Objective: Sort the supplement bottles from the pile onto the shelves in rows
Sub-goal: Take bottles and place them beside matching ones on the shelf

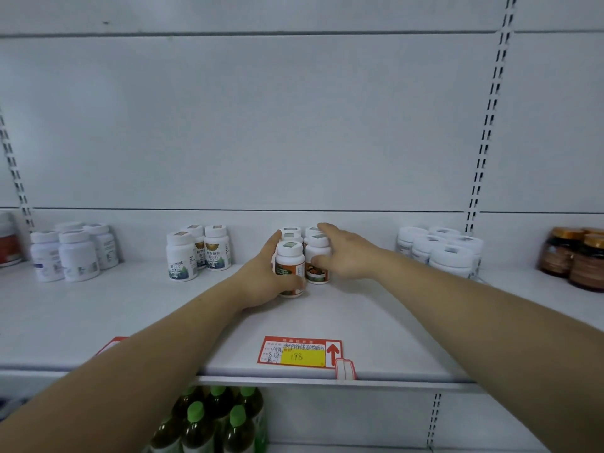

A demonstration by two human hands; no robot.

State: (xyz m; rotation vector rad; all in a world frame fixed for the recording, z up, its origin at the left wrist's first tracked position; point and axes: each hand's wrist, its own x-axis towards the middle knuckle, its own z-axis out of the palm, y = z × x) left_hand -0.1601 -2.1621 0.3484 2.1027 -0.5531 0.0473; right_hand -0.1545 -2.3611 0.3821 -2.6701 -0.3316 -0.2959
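Observation:
Several white supplement bottles with orange labels (289, 256) stand in two tight columns at the middle back of the white shelf (343, 325). My left hand (261, 279) lies along the left side of the group, its thumb curled across the front of the nearest left bottle. My right hand (349, 253) presses against the right side, with straight fingers reaching over the cap of a back bottle and the thumb touching the front right bottle (318, 256). The rear bottles are mostly hidden.
On the same shelf stand white bottles with green-blue labels (196, 253), plain white bottles at the left (72, 253) and right (441, 250), and amber jars (578, 256) at the far right. A red price tag (299, 353) sits at the front edge. Green-capped bottles (212, 420) fill the shelf below.

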